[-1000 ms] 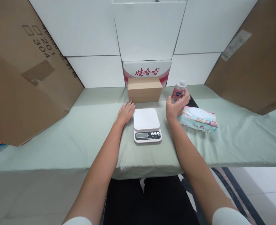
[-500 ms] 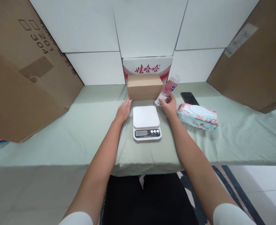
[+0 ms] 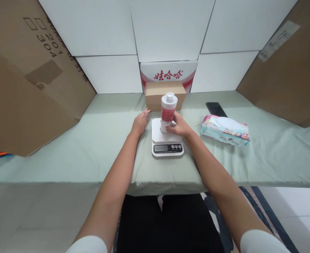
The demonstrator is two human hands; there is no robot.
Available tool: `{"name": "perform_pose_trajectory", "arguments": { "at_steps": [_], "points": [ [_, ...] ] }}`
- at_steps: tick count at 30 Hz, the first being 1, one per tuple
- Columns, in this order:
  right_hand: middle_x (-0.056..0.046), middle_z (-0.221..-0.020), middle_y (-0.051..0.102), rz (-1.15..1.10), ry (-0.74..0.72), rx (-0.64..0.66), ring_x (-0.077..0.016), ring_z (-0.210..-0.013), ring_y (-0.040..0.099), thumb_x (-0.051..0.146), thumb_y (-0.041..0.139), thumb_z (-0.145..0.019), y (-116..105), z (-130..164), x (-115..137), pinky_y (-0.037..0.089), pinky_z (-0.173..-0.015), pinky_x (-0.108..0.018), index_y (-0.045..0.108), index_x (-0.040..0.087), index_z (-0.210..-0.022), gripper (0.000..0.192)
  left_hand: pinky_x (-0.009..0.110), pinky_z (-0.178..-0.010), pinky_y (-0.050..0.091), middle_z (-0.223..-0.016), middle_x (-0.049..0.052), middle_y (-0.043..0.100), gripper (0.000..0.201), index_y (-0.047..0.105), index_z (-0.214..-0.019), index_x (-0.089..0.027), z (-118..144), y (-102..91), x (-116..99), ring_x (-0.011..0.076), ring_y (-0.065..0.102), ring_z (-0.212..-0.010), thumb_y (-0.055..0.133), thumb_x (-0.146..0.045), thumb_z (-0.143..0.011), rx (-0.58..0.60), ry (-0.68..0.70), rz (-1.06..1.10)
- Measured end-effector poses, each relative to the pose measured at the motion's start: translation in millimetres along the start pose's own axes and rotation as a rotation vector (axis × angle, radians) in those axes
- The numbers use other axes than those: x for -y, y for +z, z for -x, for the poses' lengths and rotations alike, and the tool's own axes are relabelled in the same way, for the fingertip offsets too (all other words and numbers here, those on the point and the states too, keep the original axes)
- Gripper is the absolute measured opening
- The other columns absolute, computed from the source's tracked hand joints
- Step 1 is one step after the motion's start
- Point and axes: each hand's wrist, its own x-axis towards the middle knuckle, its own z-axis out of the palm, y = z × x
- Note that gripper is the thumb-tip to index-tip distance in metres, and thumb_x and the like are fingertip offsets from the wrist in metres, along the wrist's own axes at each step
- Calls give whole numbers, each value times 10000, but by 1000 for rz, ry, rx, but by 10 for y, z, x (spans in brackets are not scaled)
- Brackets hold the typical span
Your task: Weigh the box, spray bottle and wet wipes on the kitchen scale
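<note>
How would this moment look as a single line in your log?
right hand: grips bottle, upright on scale | left hand: flat on table, beside scale | wipes pack: right

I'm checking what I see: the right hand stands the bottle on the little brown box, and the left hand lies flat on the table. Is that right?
Not quite. The head view shows the right hand standing the bottle on the white scale, not on the brown box behind it. The left hand does lie flat on the table.

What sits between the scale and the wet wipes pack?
Head view: only bare green table cover between the scale and the wipes pack; the right hand, gripping the bottle, reaches in across the scale's near right corner.
</note>
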Motion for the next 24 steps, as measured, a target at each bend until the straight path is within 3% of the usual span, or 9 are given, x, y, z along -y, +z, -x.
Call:
{"name": "perform_pose_trajectory", "arguments": {
  "at_steps": [3,5,9,12,14,16,18,24],
  "points": [
    [-80,-1131,727,-83,22,42,-271,-1029,683,517,884,-682,-65,-23,15,552,-918,-386,625,211,-1120,593,454,-1285,367,-1601,58,572,646,718,-1366,-248,9,-13,-26,266,580,-1448,276,-606,-1059,15,-31,-11],
    [-60,-1123,727,-204,12,-63,-248,-1030,686,612,860,-706,-126,-47,-26,547,-868,-343,615,239,-1138,622,417,-1272,372,-1610,53,564,669,710,-1375,-246,14,-21,-46,255,587,-1432,260,-623,-1054,7,-53,4],
    [9,-751,621,-306,78,-602,-148,-693,590,701,668,-842,-260,-58,-278,437,-616,-257,542,239,-820,479,372,-1159,446,-1485,89,675,653,743,-1298,-228,30,-37,-97,244,663,-1277,274,-609,-1050,-62,-67,39],
    [71,-526,363,-169,285,-887,-101,-503,322,563,637,-893,-336,-21,-498,269,-497,-246,335,249,-629,510,321,-899,501,-1005,80,787,507,782,-1064,-194,59,-58,-149,207,683,-917,403,-528,-1025,-155,-72,44],
    [88,-496,263,-104,358,-936,-95,-492,236,432,657,-891,-356,6,-586,205,-485,-254,261,258,-599,523,300,-726,431,-678,10,634,387,736,-832,-197,81,-76,-182,168,561,-689,492,-457,-982,-204,-105,17],
    [91,-506,221,-81,356,-927,-91,-503,208,321,673,-876,-350,21,-616,187,-497,-258,223,258,-587,539,303,-648,341,-553,-31,454,359,634,-667,-206,95,-92,-205,143,431,-593,534,-408,-946,-222,-138,-11],
    [92,-528,202,-54,346,-907,-86,-522,188,238,686,-855,-328,24,-608,183,-516,-259,204,254,-579,556,309,-629,289,-529,-41,377,371,553,-598,-209,98,-101,-216,134,372,-574,542,-378,-928,-222,-146,-23],
    [86,-552,174,7,340,-860,-83,-543,169,112,622,-827,-289,20,-558,156,-538,-267,189,248,-566,524,314,-627,257,-530,-45,327,392,453,-551,-208,86,-94,-228,126,336,-576,550,-330,-912,-227,-137,-25]
  ]
}}
